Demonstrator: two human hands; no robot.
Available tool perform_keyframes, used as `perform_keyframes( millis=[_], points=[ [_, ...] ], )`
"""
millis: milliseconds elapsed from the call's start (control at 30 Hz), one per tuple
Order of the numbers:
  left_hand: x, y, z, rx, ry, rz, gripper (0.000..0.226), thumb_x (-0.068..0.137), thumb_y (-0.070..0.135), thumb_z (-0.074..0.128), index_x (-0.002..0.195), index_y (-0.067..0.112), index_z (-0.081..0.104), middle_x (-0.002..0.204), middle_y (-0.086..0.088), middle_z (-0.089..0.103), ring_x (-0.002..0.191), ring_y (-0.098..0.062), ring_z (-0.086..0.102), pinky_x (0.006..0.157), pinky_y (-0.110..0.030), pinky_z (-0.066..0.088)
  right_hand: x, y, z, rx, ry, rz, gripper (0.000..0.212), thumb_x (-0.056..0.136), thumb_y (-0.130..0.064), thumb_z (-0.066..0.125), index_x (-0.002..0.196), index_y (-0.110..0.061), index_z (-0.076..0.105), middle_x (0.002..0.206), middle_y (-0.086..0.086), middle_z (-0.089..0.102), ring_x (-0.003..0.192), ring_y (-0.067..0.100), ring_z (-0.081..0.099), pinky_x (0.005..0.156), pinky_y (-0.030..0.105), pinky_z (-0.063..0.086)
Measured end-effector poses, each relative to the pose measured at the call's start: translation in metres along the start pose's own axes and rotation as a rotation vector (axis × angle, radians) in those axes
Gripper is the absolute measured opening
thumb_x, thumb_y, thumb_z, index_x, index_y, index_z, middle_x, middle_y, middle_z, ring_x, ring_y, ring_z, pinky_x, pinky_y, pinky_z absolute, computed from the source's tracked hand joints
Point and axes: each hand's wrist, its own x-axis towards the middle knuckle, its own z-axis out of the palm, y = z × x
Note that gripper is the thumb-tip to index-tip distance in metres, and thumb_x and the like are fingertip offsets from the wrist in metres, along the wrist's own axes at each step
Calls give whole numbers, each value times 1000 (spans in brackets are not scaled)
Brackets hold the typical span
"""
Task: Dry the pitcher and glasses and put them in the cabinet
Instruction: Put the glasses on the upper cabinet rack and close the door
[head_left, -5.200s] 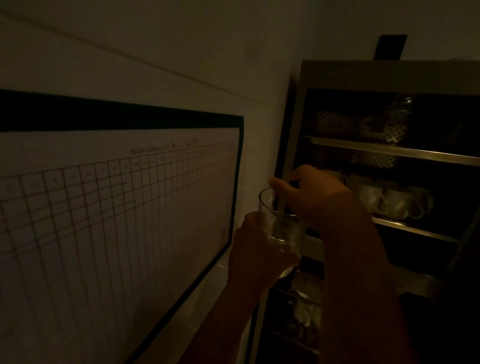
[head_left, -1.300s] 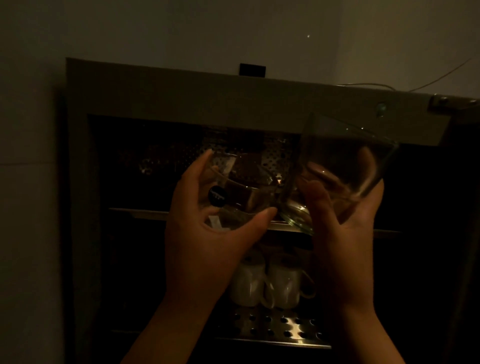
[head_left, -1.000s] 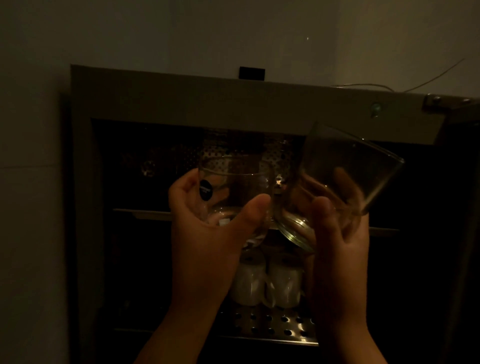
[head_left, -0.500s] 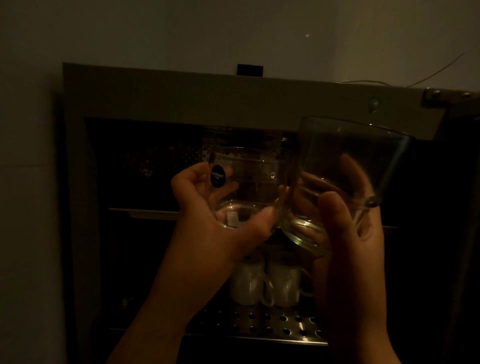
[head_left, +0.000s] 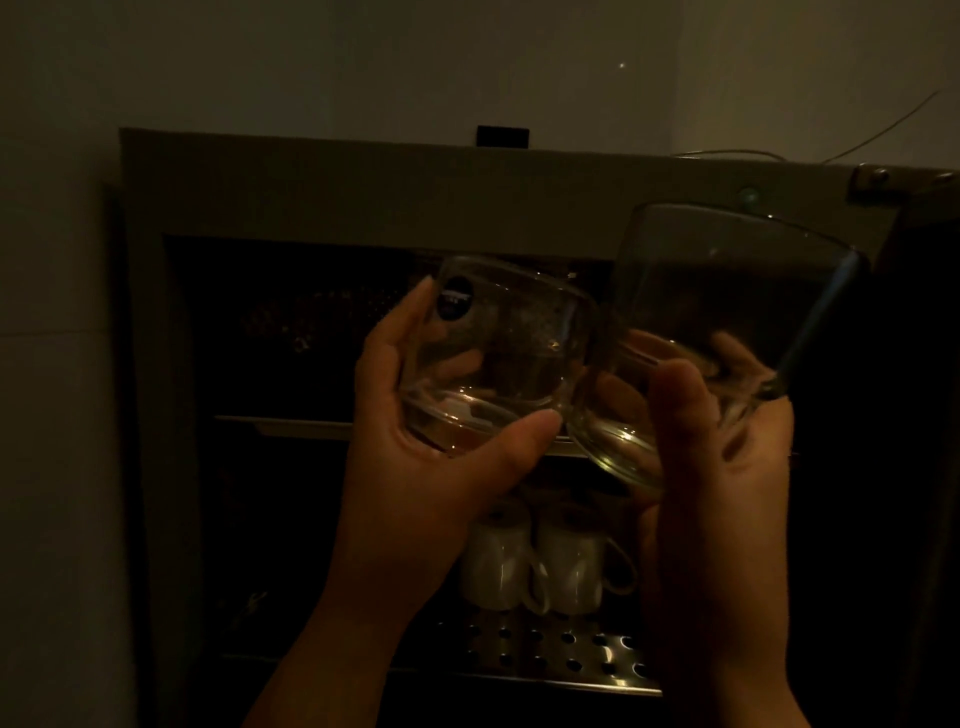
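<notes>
While we stand at the open cabinet (head_left: 395, 197), our left hand (head_left: 431, 467) holds one glass (head_left: 498, 358) and our right hand (head_left: 727, 467) holds another glass (head_left: 727, 322). Both still need a shelf (head_left: 291, 427). We see no pitcher.

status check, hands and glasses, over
Left hand grips clear stickered glass. Right hand grips tilted clear glass. Both short of steel cabinet; white mugs below.

- The left hand (head_left: 415, 467) grips a stickered glass (head_left: 498, 358) before the cabinet (head_left: 363, 197) opening.
- The right hand (head_left: 727, 467) grips a tilted glass (head_left: 727, 312), just right of the first.
- Two white mugs (head_left: 540, 566) stand upside down on the cabinet's perforated shelf (head_left: 545, 649), below both glasses.
</notes>
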Motion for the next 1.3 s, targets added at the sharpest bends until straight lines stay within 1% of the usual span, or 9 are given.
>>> perform_keyframes(
  millis=[67, 267, 400, 633, 767, 900, 1100, 1200, 1300],
  points=[
    [0, 1, 1, 54, 32, 12, 91, 51, 20, 89, 123, 42, 39, 118, 26, 55, 110, 3, 57, 74, -12, 52, 3, 2, -11, 64, -22, 93, 97, 42, -56, 79, 123, -32, 31, 95, -22, 68, 90, 5, 67, 75, 26, 56],
    [2, 5, 3, 125, 106, 88, 75, 52, 4, 82, 108, 29, 38, 105, 25, 53, 100, 14, 58, 71, -5, 49, 18, -1, -30, -122, -31, 196, 68, 53, -27, 72, 105, -33, 29, 93, -13, 54, 67, -17, 59, 51, 4, 46],
    [3, 0, -7, 296, 145, 161, 85, 47, 29, 88, 118, 42, 42, 128, 15, 45, 116, 2, 53, 89, -20, 52, 17, 4, -33, -219, 5, 95, 61, 53, -32, 74, 101, -33, 36, 95, -14, 54, 73, -17, 59, 49, 0, 41],
    [7, -3, -11, 452, 151, 198, 81, 55, 41, 80, 127, 43, 42, 128, 21, 34, 120, 0, 47, 91, -16, 49, 15, 18, -40, -422, 96, -260, 71, 60, -43, 75, 124, -34, 47, 128, -8, 46, 102, -1, 58, 77, 13, 51],
    [5, -5, -6, 402, 204, 171, 86, 51, 21, 86, 120, 36, 36, 127, 18, 44, 115, 6, 50, 86, -10, 48, 16, 30, -43, -605, 99, -346, 81, 61, -45, 74, 128, -24, 33, 130, -1, 37, 110, 4, 50, 81, 10, 46],
    [4, -6, -7, 512, 187, 207, 80, 54, 34, 82, 123, 37, 41, 124, 18, 46, 117, 0, 49, 92, -24, 51, 18, 39, -42, -834, 86, -453, 74, 69, -51, 65, 123, -22, 22, 131, 11, 30, 117, 14, 45, 85, 19, 47],
    [7, -14, -9, 751, 165, 358, 79, 63, 47, 70, 135, 26, 45, 127, 4, 29, 115, 7, 36, 96, -1, 31, 22, 37, -40, -926, 82, -528, 67, 73, -39, 66, 126, -18, 30, 130, 16, 24, 118, 14, 33, 90, 39, 49],
    [11, -17, -10, 798, 149, 375, 89, 67, 49, 66, 145, 23, 33, 125, 4, 29, 114, 1, 37, 101, -8, 33, 23, 36, -42, -881, 72, -507, 73, 71, -29, 73, 133, -21, 36, 130, 0, 16, 120, 16, 33, 97, 40, 45],
    [13, -20, -9, 815, 146, 382, 91, 68, 49, 65, 147, 21, 29, 126, 13, 26, 120, -5, 37, 103, -11, 34, 30, 35, -40, -923, 45, -553, 83, 70, -34, 71, 141, -20, 32, 132, 8, 24, 122, 21, 34, 101, 43, 41]
  ],
)
